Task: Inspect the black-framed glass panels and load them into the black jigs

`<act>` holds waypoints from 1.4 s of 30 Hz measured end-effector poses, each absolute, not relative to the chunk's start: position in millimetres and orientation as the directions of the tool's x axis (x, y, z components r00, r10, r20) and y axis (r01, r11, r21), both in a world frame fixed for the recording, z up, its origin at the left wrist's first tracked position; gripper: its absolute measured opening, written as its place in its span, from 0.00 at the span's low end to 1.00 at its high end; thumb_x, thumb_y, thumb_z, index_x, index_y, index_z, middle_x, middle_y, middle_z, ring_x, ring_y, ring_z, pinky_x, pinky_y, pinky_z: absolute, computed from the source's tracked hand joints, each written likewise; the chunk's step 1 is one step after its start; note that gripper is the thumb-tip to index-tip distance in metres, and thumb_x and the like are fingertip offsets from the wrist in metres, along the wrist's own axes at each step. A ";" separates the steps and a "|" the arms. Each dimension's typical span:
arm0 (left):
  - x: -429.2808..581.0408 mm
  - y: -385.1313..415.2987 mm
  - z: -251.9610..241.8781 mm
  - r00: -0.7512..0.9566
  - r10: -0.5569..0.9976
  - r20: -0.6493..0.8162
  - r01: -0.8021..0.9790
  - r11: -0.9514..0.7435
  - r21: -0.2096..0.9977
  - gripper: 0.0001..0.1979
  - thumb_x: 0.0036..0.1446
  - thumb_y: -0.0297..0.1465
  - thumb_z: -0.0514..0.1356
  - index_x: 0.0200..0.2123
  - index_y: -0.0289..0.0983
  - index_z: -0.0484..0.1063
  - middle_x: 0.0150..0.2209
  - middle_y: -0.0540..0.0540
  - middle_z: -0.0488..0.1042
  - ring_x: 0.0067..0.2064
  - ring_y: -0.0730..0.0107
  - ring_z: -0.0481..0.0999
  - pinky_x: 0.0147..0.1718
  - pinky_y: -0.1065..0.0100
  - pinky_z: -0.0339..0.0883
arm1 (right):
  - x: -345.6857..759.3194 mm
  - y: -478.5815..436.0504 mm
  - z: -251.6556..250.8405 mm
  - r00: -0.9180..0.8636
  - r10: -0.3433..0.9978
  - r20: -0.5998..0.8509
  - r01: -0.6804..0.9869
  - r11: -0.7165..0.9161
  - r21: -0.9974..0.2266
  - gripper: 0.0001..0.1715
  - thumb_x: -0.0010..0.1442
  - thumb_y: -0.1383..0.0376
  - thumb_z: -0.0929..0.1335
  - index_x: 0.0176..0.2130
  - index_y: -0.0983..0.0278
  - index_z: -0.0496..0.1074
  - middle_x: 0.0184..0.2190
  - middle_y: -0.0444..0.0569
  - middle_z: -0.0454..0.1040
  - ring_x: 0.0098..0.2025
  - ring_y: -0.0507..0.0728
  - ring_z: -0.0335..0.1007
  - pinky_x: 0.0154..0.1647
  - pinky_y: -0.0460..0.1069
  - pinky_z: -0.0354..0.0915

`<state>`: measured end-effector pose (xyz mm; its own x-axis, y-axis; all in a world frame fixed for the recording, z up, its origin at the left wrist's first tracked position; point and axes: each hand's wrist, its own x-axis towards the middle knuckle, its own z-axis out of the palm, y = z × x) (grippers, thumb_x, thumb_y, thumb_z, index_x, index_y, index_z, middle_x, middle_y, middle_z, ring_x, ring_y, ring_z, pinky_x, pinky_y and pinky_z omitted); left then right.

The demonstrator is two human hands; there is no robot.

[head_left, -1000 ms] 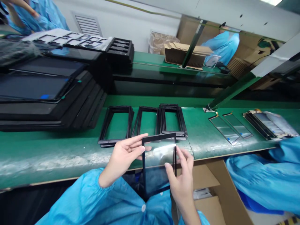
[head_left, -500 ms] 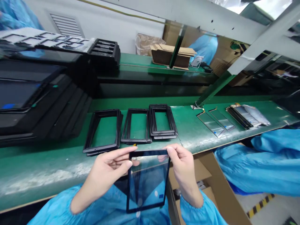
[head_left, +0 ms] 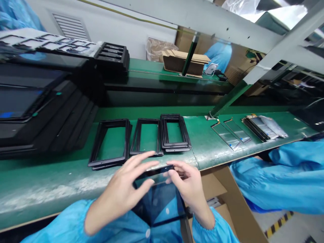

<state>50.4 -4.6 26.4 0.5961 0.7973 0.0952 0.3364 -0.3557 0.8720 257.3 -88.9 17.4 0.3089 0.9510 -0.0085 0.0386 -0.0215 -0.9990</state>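
Observation:
A clear panel with a black border (head_left: 165, 221) is tilted over my lap, in front of the green bench. My right hand (head_left: 188, 180) pinches its upper right corner between thumb and fingers. My left hand (head_left: 126, 184) is spread over the panel's upper left part, fingers apart; any contact with the panel is unclear. Just beyond my hands, black rectangular frames (head_left: 94, 145) lie stacked on the bench, beside a middle stack (head_left: 136, 138) and a right stack (head_left: 187, 135).
Tall black trays (head_left: 63, 114) stand at the left. Thin glass panels (head_left: 225, 135) and a pile of panels (head_left: 255, 128) lie to the right. An open cardboard box (head_left: 238, 202) is below the bench edge, near a person's blue sleeve (head_left: 280, 182). A green post (head_left: 227, 98) rises behind.
My left hand has opened and come off the panel's upper left corner. The panel has turned and tilted, with my right hand still at its upper right corner.

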 end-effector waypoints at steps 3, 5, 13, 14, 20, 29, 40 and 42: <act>55.7 -1.4 37.6 0.744 0.668 -0.022 0.373 -0.388 0.843 0.25 0.64 0.37 0.66 0.64 0.49 0.78 0.46 0.43 0.88 0.46 0.49 0.87 0.48 0.59 0.80 | 260.3 -88.2 15.0 0.198 0.980 -0.023 0.042 -0.032 -0.999 0.21 0.62 0.62 0.75 0.56 0.58 0.81 0.32 0.44 0.88 0.31 0.57 0.86 0.38 0.50 0.80; 54.4 -0.1 39.8 0.734 0.668 -0.125 0.353 -0.218 0.910 0.26 0.69 0.37 0.62 0.68 0.48 0.73 0.39 0.45 0.88 0.35 0.57 0.87 0.34 0.66 0.79 | 273.8 -90.8 10.3 0.182 0.981 -0.062 0.053 -0.073 -0.996 0.19 0.66 0.56 0.73 0.54 0.57 0.83 0.39 0.48 0.89 0.41 0.60 0.87 0.47 0.54 0.80; 45.2 -11.2 20.7 0.393 0.890 -0.232 0.066 0.225 0.972 0.25 0.67 0.46 0.64 0.59 0.38 0.67 0.43 0.37 0.87 0.33 0.61 0.85 0.25 0.70 0.75 | 307.5 -106.7 -18.2 0.421 0.856 -0.300 -0.271 -0.197 -0.942 0.32 0.59 0.37 0.75 0.32 0.64 0.81 0.25 0.55 0.85 0.26 0.63 0.84 0.32 0.54 0.78; 46.8 -13.5 20.0 0.362 0.903 -0.232 0.051 0.230 0.972 0.25 0.66 0.46 0.65 0.58 0.38 0.67 0.42 0.37 0.87 0.32 0.61 0.84 0.24 0.69 0.75 | 303.6 -106.6 -16.8 0.453 0.838 -0.303 -0.304 -0.174 -0.937 0.32 0.58 0.38 0.76 0.30 0.64 0.79 0.24 0.54 0.84 0.24 0.62 0.83 0.30 0.53 0.77; 48.7 -18.1 20.9 0.310 0.912 -0.269 0.047 0.268 0.962 0.29 0.61 0.50 0.69 0.56 0.39 0.67 0.39 0.38 0.87 0.29 0.59 0.84 0.21 0.67 0.75 | 283.7 -103.4 1.3 0.569 0.796 -0.206 -0.198 -0.111 -0.974 0.31 0.59 0.38 0.75 0.24 0.61 0.77 0.19 0.50 0.82 0.20 0.60 0.80 0.25 0.51 0.75; 44.6 -17.2 11.4 0.298 0.906 -0.299 0.017 0.309 0.951 0.29 0.60 0.48 0.70 0.56 0.39 0.67 0.38 0.40 0.87 0.28 0.60 0.83 0.20 0.68 0.75 | 281.5 -114.7 0.5 0.550 0.830 -0.094 -0.172 0.003 -0.985 0.26 0.66 0.44 0.72 0.47 0.63 0.81 0.23 0.48 0.85 0.24 0.60 0.84 0.32 0.52 0.80; 41.4 19.3 24.7 0.675 0.658 0.333 0.337 -0.677 0.655 0.12 0.65 0.38 0.66 0.50 0.49 0.86 0.47 0.47 0.87 0.53 0.51 0.84 0.74 0.43 0.51 | 267.9 -128.4 5.8 0.507 0.862 -0.031 -0.024 -0.022 -0.999 0.18 0.67 0.50 0.75 0.46 0.61 0.81 0.26 0.51 0.86 0.29 0.61 0.88 0.34 0.48 0.81; 44.1 23.8 27.4 0.762 0.566 0.314 0.283 -0.728 0.624 0.11 0.69 0.37 0.62 0.47 0.47 0.87 0.41 0.47 0.88 0.43 0.57 0.86 0.66 0.49 0.67 | 266.4 -131.1 4.7 0.520 0.851 -0.075 -0.039 -0.064 -0.997 0.19 0.66 0.49 0.76 0.45 0.61 0.82 0.27 0.52 0.87 0.27 0.60 0.87 0.31 0.47 0.80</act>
<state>44.1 23.8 27.4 0.7624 0.5656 0.3143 0.2833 -0.7285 0.6238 266.4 -131.1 4.7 0.5200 0.8508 -0.0750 -0.0385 -0.0644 -0.9972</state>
